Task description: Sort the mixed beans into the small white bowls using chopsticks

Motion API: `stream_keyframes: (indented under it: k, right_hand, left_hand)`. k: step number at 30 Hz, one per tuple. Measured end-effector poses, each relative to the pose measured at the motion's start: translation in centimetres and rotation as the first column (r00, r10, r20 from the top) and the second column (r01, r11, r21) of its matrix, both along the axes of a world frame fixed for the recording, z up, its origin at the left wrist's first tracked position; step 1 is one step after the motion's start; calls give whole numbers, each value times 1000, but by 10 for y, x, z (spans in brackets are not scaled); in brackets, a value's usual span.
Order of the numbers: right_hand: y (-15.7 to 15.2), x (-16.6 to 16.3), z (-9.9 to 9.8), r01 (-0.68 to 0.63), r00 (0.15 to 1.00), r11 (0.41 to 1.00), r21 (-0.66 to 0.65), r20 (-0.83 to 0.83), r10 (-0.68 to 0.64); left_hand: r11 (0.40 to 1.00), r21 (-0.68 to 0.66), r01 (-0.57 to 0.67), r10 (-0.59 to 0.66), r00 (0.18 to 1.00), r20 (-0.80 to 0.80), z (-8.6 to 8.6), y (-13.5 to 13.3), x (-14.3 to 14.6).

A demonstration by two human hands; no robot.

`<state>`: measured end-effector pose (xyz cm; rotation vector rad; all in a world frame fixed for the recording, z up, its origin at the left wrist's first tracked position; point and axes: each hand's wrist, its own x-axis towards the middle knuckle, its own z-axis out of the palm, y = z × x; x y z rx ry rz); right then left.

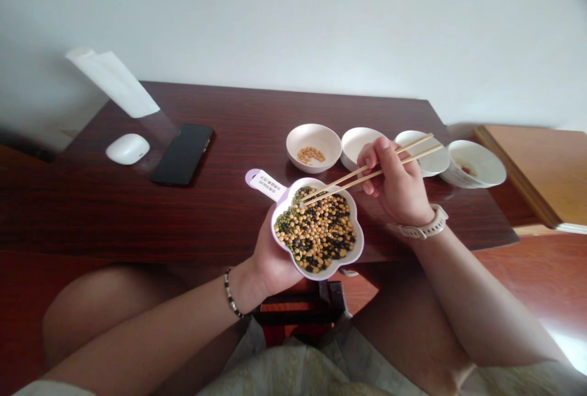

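Note:
My left hand (275,255) is closed round the side and underside of a white and lilac flower-shaped bowl (359,234) with a short labelled handle. Mixed beans (321,228), yellow, black and green, fill it. In my right hand (397,185) is a pair of chopsticks (351,177), their tips down at the green and yellow beans near the bowl's far left side. Whether a bean is pinched between the tips is too small to tell. Beyond the bowl, a white bowl (314,133) holds yellow beans (310,155). A second white bowl (358,139) stands partly behind my right hand.
Farther right stand a third white bowl (431,167) and a fourth bowl (486,167) with a few dark reddish bits. On the left of the dark wooden table (238,121) lie a black phone (182,154), a white mouse (128,148) and an upright white object (114,81).

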<state>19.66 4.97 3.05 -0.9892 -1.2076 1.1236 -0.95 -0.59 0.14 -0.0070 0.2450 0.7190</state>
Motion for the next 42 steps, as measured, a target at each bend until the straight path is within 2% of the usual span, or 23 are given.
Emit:
stream_keyframes:
  k: [7,27,35,42]
  right_hand:
    - [-1,1,3,12,1000,1000,2,-1,-12]
    - [-1,0,1,10,999,1000,-16,39,-9]
    - [1,3,4,15,1000,1000,-25,-16,-16]
    - [9,20,13,109,990,993,43,-96,-104]
  left_hand:
    - [1000,28,2,-2,1000,2,-1,-1,0]
    - [1000,-28,-5,4,999,-36,3,-1,1]
    - [1000,-9,6,-6,999,-34,1,0,0]
    - [999,-20,32,-33,999,-13,-5,0,-4]
